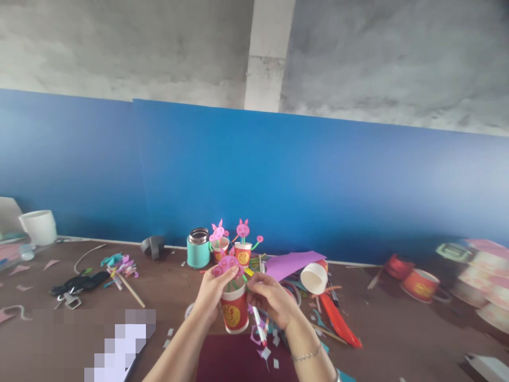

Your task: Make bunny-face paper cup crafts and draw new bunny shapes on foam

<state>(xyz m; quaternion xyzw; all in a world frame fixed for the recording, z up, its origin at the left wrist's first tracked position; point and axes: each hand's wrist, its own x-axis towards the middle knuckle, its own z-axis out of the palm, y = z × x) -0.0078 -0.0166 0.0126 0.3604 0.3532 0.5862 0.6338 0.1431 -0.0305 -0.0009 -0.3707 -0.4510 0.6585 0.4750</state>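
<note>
My left hand [212, 292] is closed round a red paper cup [235, 313] with a gold emblem, held above the table. A pink paper animal head [227, 265] on a stick pokes up from the cup. My right hand [270, 297] pinches at the cup's rim beside the pink figure, fingers together. What it pinches is too small to name. Behind, two finished red cups with pink animal figures [233, 246] stand upright.
A teal jar [198, 248] stands by the blue wall. Purple paper [292, 262], a tipped white cup [314, 277], red scissors [340, 321], scraps and sticks litter the brown table. A dark maroon sheet [234, 361] lies under my arms. Stacked red cups [417, 284] sit right, a white bucket [38, 226] left.
</note>
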